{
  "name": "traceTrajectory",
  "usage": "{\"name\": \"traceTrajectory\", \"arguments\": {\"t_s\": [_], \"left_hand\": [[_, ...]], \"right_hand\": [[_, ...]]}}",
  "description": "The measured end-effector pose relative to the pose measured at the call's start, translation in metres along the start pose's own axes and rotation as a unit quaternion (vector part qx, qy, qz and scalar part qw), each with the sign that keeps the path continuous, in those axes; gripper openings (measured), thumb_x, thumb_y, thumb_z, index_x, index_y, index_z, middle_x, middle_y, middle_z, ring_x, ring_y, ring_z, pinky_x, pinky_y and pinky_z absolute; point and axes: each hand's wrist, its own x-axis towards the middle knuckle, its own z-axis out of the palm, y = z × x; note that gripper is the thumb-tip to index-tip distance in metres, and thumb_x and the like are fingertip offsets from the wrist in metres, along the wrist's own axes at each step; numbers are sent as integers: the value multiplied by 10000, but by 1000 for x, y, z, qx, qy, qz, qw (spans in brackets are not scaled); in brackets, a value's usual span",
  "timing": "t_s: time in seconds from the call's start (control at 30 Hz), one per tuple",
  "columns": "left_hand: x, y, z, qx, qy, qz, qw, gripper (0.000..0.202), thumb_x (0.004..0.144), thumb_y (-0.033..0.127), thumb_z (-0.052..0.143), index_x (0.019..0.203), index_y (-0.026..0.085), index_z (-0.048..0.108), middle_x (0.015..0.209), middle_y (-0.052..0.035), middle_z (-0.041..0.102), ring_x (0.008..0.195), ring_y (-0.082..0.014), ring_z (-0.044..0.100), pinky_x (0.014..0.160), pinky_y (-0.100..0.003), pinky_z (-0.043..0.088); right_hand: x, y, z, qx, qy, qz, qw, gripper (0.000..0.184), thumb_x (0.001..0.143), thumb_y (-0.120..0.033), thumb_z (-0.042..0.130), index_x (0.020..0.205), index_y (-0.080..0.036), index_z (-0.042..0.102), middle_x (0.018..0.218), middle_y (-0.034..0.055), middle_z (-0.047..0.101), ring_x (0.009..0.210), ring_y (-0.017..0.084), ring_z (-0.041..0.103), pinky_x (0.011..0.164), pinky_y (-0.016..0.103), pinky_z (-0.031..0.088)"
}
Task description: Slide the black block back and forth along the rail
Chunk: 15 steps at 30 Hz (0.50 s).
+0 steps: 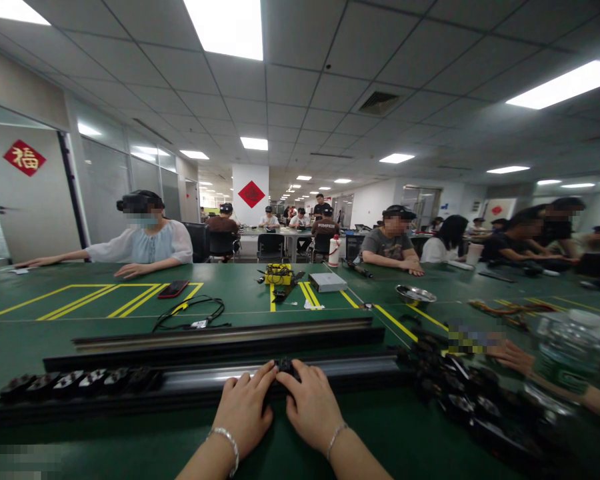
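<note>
Head view: the left hand [245, 408] and right hand [311, 405] lie palm-down, their fingertips gripping a small black block [286, 366] from both sides where it sits on the long rail [350, 367]. A row of blocks [80, 381] fills the rail's left end. Beyond lie a black cable [195, 313] and a red phone [173, 289] on the green table [105, 433].

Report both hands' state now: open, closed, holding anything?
Left hand: resting on the rail, fingertips on the small black part; grip cannot be told.
Right hand: fingertips on the same small black part; grip cannot be told.
</note>
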Motion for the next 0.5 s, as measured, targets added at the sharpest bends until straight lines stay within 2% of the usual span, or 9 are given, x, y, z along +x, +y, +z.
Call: {"name": "traceTrajectory", "arguments": {"t_s": [0.5], "left_hand": [[0, 0, 0, 2, 0, 2, 1000, 677, 646, 215, 380, 1306, 333, 289, 1398, 48, 340, 1084, -203, 441, 863, -391, 306]], "right_hand": [[2, -1, -3, 4, 0, 3, 1000, 416, 754, -181, 463, 1136, -341, 505, 1228, 31, 439, 1132, 172, 370, 963, 345, 198]]}}
